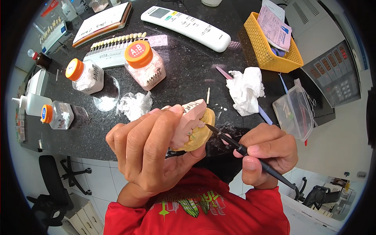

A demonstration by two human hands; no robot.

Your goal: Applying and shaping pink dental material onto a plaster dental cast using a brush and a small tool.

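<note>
My left hand (150, 147) is wrapped round a dental plaster model (201, 135), its fingers over the pink half and its thumb beneath the yellow half. The two halves are pressed together, teeth facing each other. Between the fingers and thumb of my right hand (270, 152) is a slim black brush (270, 169), held like a pen. Its dark pointed tip touches or nearly touches the teeth at the model's right side. Small light crumbs lie on the black table just beyond the model.
Orange-lidded powder jars (145, 64), a tooth shade guide (113, 51) and crumpled tissue (134, 105) lie at left. A white remote control (186, 28) is at the back. Another tissue (246, 90), a yellow basket (272, 58), a clear plastic box (293, 113) and a machine with a display (333, 70) stand at right.
</note>
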